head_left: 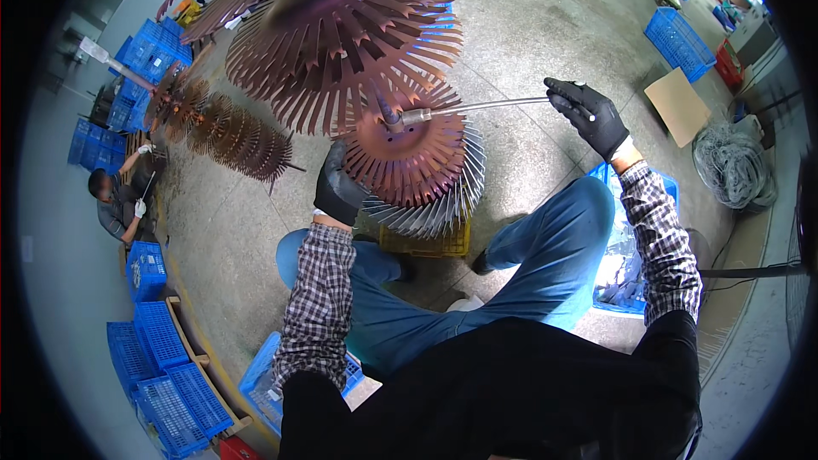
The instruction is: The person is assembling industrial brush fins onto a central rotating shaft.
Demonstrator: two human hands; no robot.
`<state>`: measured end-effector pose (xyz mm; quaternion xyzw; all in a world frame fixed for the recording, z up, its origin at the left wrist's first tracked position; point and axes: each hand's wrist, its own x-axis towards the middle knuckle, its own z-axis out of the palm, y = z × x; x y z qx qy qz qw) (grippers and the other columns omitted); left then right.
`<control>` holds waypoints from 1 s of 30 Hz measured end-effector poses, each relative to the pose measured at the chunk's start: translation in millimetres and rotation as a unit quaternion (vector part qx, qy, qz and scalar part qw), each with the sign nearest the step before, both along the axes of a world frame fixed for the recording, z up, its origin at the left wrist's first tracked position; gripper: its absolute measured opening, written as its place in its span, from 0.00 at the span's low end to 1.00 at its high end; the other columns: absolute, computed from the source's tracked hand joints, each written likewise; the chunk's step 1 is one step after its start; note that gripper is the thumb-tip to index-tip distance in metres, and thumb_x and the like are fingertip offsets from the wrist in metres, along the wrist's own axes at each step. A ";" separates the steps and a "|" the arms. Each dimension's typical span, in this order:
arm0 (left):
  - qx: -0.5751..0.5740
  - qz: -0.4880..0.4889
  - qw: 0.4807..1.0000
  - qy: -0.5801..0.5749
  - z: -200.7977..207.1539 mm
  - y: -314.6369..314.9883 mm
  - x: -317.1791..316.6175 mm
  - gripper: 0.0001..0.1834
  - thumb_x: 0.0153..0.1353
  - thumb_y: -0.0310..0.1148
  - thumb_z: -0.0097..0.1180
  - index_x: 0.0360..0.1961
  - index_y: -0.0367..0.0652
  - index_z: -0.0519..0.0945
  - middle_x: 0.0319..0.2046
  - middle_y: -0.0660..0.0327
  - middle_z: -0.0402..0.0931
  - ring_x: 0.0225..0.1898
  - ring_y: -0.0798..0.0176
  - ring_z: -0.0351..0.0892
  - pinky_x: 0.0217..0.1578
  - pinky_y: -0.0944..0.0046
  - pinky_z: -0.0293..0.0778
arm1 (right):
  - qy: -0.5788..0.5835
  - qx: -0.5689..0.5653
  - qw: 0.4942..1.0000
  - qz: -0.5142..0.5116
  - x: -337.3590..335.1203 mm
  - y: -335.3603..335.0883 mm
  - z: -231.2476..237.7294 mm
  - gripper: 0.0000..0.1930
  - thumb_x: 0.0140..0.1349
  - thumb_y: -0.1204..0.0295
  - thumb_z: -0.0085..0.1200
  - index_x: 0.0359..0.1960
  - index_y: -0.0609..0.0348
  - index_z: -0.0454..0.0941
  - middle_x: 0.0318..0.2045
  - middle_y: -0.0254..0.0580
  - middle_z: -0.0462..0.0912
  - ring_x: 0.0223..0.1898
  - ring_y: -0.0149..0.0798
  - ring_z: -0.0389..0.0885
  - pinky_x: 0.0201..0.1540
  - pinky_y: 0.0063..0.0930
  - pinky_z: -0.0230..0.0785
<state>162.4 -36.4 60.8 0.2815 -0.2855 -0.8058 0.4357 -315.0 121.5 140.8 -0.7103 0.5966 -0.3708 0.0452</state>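
In front of me is a reddish-brown metal disc [375,140] with many slotted, blade-like fins around its rim. Below it lies a ring of silver-grey fins [439,215]. A long-handled metal wrench [490,106] reaches from the disc's central shaft out to the right, its thick head at the shaft. My right hand [590,115], in a black glove, is closed around the handle's far end, whose tip shows past the palm. My left hand [339,187], also black-gloved, grips the disc's left edge; its fingertips are partly hidden.
Larger finned discs [349,34] rise on a shaft just beyond. A yellow crate [426,241] sits under the discs. Another finned stack [226,132] lies left, near a seated person [119,204]. Blue crates [175,400] line the left; a wire coil [733,166] and cardboard [677,105] lie right.
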 end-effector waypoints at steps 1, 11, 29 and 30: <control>0.002 -0.001 1.000 0.000 -1.3 0.0 0.3 0.18 0.81 0.39 0.41 0.60 0.46 0.79 0.54 0.61 0.83 0.49 0.65 0.85 0.49 0.63 0.81 | -0.002 0.001 1.000 0.000 -0.4 0.1 -1.0 0.21 0.69 0.69 0.64 0.63 0.47 0.83 0.42 0.37 0.89 0.31 0.35 0.79 0.38 0.29 0.72; 0.033 0.010 0.999 0.019 -0.1 4.3 -2.7 0.17 0.81 0.37 0.41 0.61 0.47 0.78 0.54 0.60 0.83 0.50 0.65 0.85 0.50 0.63 0.81 | -0.027 0.007 1.000 -0.001 1.1 0.5 -6.3 0.20 0.69 0.69 0.64 0.63 0.47 0.83 0.38 0.38 0.87 0.30 0.33 0.77 0.37 0.28 0.71; 0.042 0.010 0.999 -0.012 -20.7 -10.1 6.9 0.17 0.80 0.42 0.43 0.59 0.49 0.80 0.53 0.62 0.82 0.47 0.65 0.84 0.45 0.63 0.80 | -0.322 0.200 0.925 -0.044 8.6 0.8 6.4 0.21 0.73 0.63 0.62 0.63 0.56 0.82 0.39 0.35 0.87 0.33 0.27 0.79 0.38 0.20 0.74; 0.044 0.018 0.999 -0.024 -21.1 -10.0 6.9 0.17 0.80 0.42 0.43 0.59 0.49 0.80 0.52 0.62 0.82 0.47 0.65 0.84 0.44 0.63 0.80 | -0.325 0.202 0.923 -0.044 7.2 0.7 5.4 0.21 0.73 0.63 0.62 0.63 0.57 0.82 0.39 0.35 0.87 0.33 0.27 0.79 0.38 0.20 0.74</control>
